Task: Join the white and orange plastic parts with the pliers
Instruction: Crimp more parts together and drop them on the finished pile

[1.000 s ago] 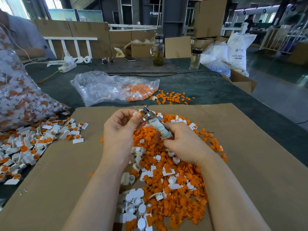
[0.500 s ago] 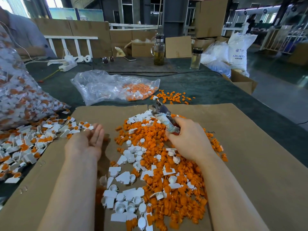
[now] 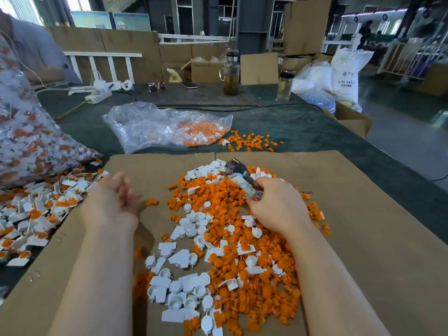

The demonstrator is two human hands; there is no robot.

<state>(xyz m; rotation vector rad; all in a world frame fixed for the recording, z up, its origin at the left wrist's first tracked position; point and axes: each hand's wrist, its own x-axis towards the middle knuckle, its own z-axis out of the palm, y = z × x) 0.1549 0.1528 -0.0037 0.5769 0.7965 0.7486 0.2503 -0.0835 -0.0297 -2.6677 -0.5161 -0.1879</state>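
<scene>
The loose white and orange plastic parts (image 3: 232, 251) lie heaped on the cardboard sheet (image 3: 363, 238) before you; your left hand (image 3: 114, 202) hovers blurred, grip spread, holding nothing; your right hand (image 3: 276, 204) grips the pliers (image 3: 238, 174), whose jaws point away over the heap; beyond, a clear plastic bag (image 3: 155, 127) lies on the surface (image 3: 303, 132).

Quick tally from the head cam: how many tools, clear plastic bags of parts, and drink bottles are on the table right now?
Pliers, held in the right hand: 1
Clear plastic bags of parts: 2, one at far left, one at centre back
Drink bottles: 2, a tall glass bottle and a shorter one
Total: 5
</scene>
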